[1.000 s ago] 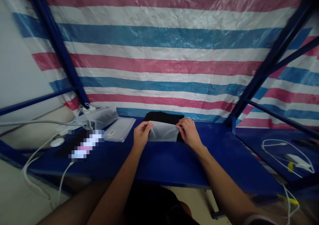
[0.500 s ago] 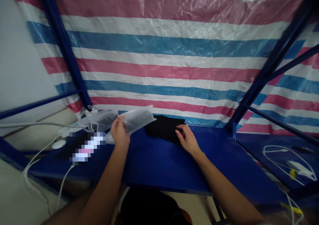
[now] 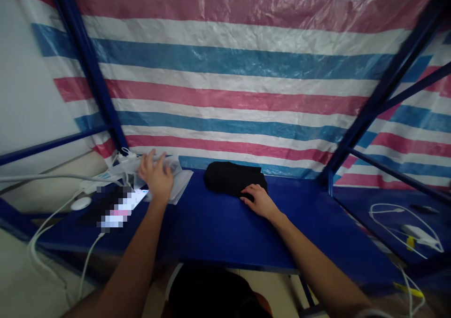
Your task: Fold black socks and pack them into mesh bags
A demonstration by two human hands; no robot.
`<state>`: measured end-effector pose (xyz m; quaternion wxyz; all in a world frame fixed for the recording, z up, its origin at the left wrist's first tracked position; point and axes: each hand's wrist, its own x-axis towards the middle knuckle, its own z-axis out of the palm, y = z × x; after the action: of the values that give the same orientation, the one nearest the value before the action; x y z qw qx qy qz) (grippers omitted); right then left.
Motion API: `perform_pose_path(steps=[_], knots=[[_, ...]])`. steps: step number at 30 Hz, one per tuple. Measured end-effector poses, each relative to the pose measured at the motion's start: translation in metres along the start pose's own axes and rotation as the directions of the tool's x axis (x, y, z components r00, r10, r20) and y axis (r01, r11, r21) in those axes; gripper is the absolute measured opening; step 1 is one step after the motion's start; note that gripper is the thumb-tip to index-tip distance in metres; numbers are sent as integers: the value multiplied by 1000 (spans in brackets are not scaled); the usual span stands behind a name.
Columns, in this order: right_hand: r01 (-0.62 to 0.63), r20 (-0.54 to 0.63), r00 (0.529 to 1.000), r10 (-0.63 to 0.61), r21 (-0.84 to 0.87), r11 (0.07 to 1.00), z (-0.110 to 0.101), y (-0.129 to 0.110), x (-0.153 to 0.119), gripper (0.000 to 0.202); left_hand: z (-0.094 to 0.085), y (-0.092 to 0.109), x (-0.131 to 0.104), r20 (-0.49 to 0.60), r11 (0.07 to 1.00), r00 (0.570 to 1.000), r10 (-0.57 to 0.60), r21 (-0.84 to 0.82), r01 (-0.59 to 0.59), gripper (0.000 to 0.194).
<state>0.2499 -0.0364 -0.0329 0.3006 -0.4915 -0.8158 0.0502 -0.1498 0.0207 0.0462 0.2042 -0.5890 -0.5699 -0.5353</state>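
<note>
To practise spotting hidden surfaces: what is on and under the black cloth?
The right hand rests on the near edge of the black cloth, which lies on the blue tabletop; what it covers is hidden.

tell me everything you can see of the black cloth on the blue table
The black cloth looks like soft, matte fabric, gathered or folded into a low bundle, wider than it is deep. Its left end is rounded, while its far right corner looks squarer. It lies on the blue table, towards the back, in front of the striped sheet. The right hand rests its fingers at the near right edge. Dark tone and blur hide any seams or layers.
</note>
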Motion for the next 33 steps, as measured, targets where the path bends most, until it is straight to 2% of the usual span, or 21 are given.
perform_pose_path(steps=[2, 3, 4, 6, 7, 8, 10, 13, 17, 22, 26, 29, 31, 33], knots=[[-13, 29, 999, 13, -14, 1000, -1, 2, 0, 20, 9, 18, -4, 145, 991, 981, 129, -33, -126, 34], [-22, 40, 999, 23, -21, 1000, -3, 3, 0, 20, 14, 25, -6, 250, 980, 948, 196, -94, -178, 31], [-36, 48, 998, 37, -32, 999, -6, 5, 0, 22, 20, 32, -10, 369, 959, 889, 272, -174, -222, 30], [-68, 57, 996, 70, -51, 996, -14, 10, -1, 26, 32, 44, -20, 567, 905, 710, 417, -335, -264, 31], [-79, 63, 995, 82, -51, 996, -18, 13, -2, 28, 37, 49, -26, 623, 882, 629, 465, -389, -266, 33], [-84, 70, 994, 87, -42, 996, -22, 16, -2, 27, 43, 54, -31, 657, 867, 571, 493, -422, -263, 35], [-76, 83, 994, 77, -11, 997, -27, 22, -4, 20, 52, 60, -40, 689, 860, 518, 507, -444, -252, 36], [-54, 78, 995, 54, 0, 999, -30, 26, -5, 16, 63, 65, -46, 706, 854, 482, 519, -454, -255, 33], [-42, 96, 994, 43, -17, 999, -28, 32, -5, 20, 71, 64, -46, 701, 851, 487, 521, -465, -242, 30], [-18, 109, 994, 18, 1, 1000, -26, 38, -5, 21, 72, 58, -48, 706, 841, 464, 535, -498, -212, 32], [-45, 66, 997, 48, -45, 998, -26, 33, -2, 23, 72, 53, -49, 709, 839, 451, 542, -490, -236, 34], [-103, -12, 995, 102, -47, 994, -27, 28, 2, 26, 74, 55, -46, 713, 831, 428, 556, -489, -265, 35], [-123, -84, 989, 120, -39, 992, -28, 28, 3, 26, 76, 59, -43, 712, 835, 436, 551, -474, -282, 33], [-122, -114, 986, 119, -24, 992, -31, 31, 3, 24, 78, 65, -39, 699, 843, 472, 538, -452, -292, 31]])
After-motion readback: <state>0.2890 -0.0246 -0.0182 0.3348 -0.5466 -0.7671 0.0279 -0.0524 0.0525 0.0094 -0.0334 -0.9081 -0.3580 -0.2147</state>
